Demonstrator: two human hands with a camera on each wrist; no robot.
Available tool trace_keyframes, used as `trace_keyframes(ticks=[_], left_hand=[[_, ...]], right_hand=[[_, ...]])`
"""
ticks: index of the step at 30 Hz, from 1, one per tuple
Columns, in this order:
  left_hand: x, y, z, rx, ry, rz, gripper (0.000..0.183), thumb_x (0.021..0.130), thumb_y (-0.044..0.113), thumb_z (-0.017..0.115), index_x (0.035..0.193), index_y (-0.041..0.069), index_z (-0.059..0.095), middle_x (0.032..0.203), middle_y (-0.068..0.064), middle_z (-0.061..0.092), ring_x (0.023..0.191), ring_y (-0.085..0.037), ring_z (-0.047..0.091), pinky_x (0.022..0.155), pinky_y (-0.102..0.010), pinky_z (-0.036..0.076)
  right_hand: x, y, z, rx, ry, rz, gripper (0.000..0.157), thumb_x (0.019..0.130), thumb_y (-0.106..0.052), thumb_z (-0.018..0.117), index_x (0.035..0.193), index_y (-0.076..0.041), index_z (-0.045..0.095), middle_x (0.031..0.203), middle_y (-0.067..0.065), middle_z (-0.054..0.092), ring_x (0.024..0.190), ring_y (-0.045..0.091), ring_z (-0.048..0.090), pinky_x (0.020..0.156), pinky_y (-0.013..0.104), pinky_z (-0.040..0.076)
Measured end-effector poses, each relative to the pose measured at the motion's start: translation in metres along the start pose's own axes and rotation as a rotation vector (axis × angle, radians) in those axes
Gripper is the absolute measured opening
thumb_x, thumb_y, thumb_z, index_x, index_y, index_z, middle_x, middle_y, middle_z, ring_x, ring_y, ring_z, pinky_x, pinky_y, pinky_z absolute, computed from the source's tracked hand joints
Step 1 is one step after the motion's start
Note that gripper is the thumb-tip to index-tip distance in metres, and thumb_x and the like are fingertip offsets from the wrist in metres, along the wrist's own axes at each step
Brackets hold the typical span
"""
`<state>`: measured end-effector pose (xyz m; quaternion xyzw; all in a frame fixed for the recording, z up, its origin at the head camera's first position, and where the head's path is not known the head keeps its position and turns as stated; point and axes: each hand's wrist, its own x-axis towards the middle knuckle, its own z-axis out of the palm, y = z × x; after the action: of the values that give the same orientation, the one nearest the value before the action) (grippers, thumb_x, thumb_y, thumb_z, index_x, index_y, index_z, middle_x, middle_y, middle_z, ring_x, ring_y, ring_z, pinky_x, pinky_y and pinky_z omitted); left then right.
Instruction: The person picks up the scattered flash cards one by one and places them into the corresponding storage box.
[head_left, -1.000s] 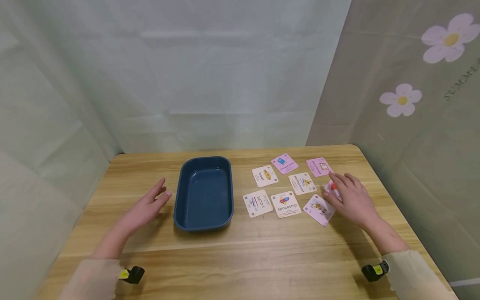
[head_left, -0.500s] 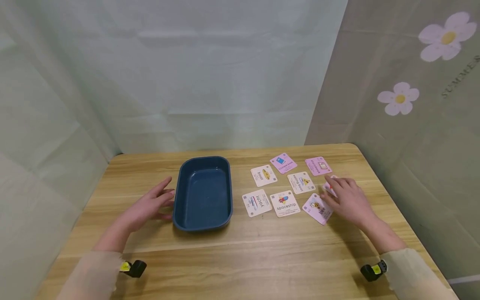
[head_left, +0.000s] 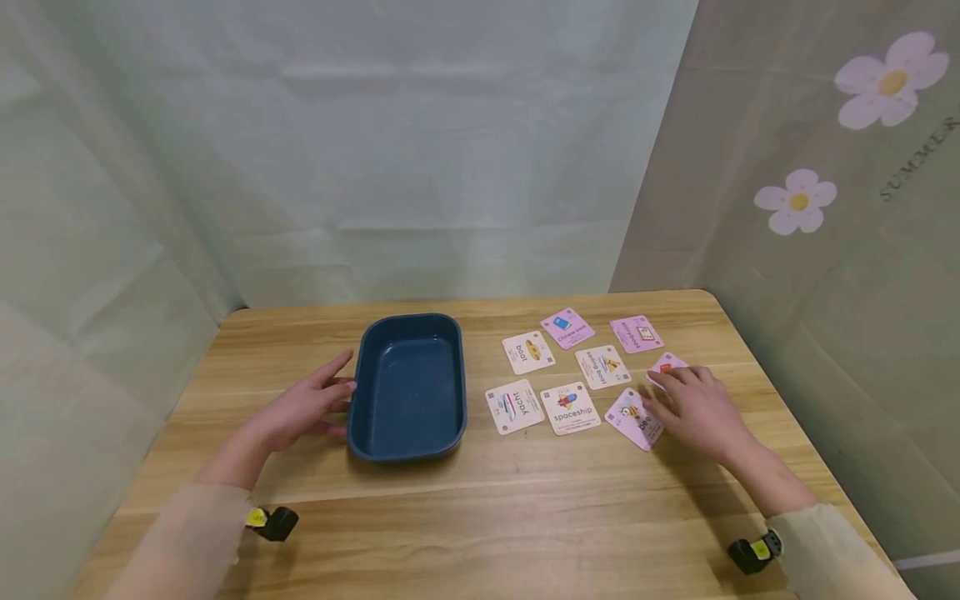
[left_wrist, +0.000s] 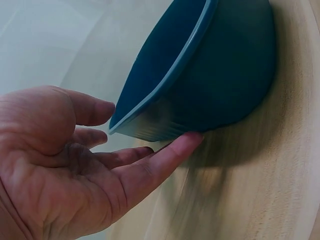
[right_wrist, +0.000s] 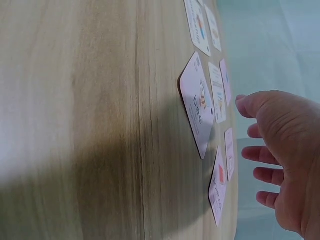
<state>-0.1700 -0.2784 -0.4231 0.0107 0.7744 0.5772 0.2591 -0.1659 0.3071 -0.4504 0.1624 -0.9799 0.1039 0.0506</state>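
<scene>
A deep blue rectangular tray stands left of the middle of the wooden table. My left hand is at its left wall, fingers extended and thumb near the rim; in the left wrist view the fingertips reach the lower wall. To the right, my right hand hovers above the cards with loosely bent fingers and nothing in them. Nearest to it are the pink bee card and a pink card with a red picture, partly hidden by the hand in the head view.
Several other picture cards lie flat between tray and right hand: yacht, spaceship, boat, sailing boat, Chinese book and storybook. Pale curtains stand behind and beside the table.
My left hand has moved right, up to the tray's wall. The right hand has drawn back slightly toward me, uncovering more of the pink card with the red picture.
</scene>
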Motion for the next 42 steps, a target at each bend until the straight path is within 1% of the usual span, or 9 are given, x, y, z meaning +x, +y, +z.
trace_keyframes(ticks=[5,9,15,23,30,36,42], left_hand=[[0.003,0.002,0.000,-0.006,-0.013,-0.005,0.073,0.111,0.021,0.043,0.165,0.018,-0.006,0.162,-0.034,0.017,0.137,-0.052,0.042,0.084,-0.048,0.058],[0.003,0.003,0.000,0.000,-0.022,-0.003,0.074,0.111,0.019,0.044,0.165,0.018,-0.007,0.161,-0.036,0.017,0.135,-0.053,0.044,0.084,-0.048,0.058],[0.004,0.005,0.000,0.001,-0.031,-0.013,0.075,0.111,0.016,0.043,0.165,0.021,-0.008,0.161,-0.037,0.016,0.135,-0.054,0.043,0.083,-0.048,0.058],[0.005,0.006,0.002,0.004,-0.032,-0.031,0.073,0.111,0.015,0.042,0.165,0.025,-0.006,0.161,-0.036,0.016,0.136,-0.052,0.042,0.083,-0.046,0.057],[0.005,0.006,0.002,0.015,-0.040,-0.032,0.074,0.111,0.016,0.043,0.166,0.024,-0.005,0.162,-0.037,0.014,0.137,-0.052,0.040,0.085,-0.046,0.057],[0.004,0.007,0.003,0.030,-0.038,-0.037,0.073,0.111,0.016,0.043,0.166,0.024,-0.005,0.162,-0.037,0.013,0.137,-0.051,0.040,0.085,-0.045,0.057],[0.005,0.008,0.004,0.027,-0.026,-0.038,0.073,0.111,0.014,0.042,0.166,0.027,-0.004,0.162,-0.036,0.016,0.136,-0.048,0.041,0.085,-0.046,0.057]], right_hand=[[-0.006,0.000,-0.001,-0.010,0.007,-0.012,0.053,0.094,-0.034,0.074,0.136,-0.003,0.065,0.130,0.024,0.062,0.121,0.050,0.047,0.097,0.067,0.037],[-0.010,0.000,-0.002,-0.015,-0.010,-0.008,0.055,0.093,-0.034,0.075,0.137,-0.003,0.064,0.131,0.023,0.061,0.122,0.050,0.046,0.098,0.067,0.037],[-0.012,0.001,-0.004,-0.033,-0.046,-0.004,0.058,0.091,-0.036,0.077,0.138,-0.004,0.063,0.133,0.022,0.060,0.123,0.049,0.045,0.098,0.067,0.037],[-0.014,0.004,0.001,-0.063,-0.059,-0.020,0.064,0.086,-0.038,0.081,0.138,-0.005,0.065,0.132,0.022,0.062,0.125,0.048,0.046,0.097,0.068,0.038],[-0.015,0.002,0.003,-0.053,-0.085,-0.013,0.071,0.082,-0.046,0.083,0.137,-0.004,0.065,0.133,0.022,0.061,0.127,0.047,0.044,0.099,0.068,0.036],[-0.015,0.000,0.009,-0.036,-0.102,-0.002,0.076,0.081,-0.055,0.082,0.136,-0.006,0.066,0.134,0.021,0.059,0.126,0.046,0.044,0.102,0.068,0.033],[-0.018,-0.002,0.012,-0.035,-0.090,0.001,0.077,0.080,-0.056,0.082,0.135,-0.005,0.065,0.133,0.021,0.059,0.125,0.045,0.045,0.101,0.068,0.033]])
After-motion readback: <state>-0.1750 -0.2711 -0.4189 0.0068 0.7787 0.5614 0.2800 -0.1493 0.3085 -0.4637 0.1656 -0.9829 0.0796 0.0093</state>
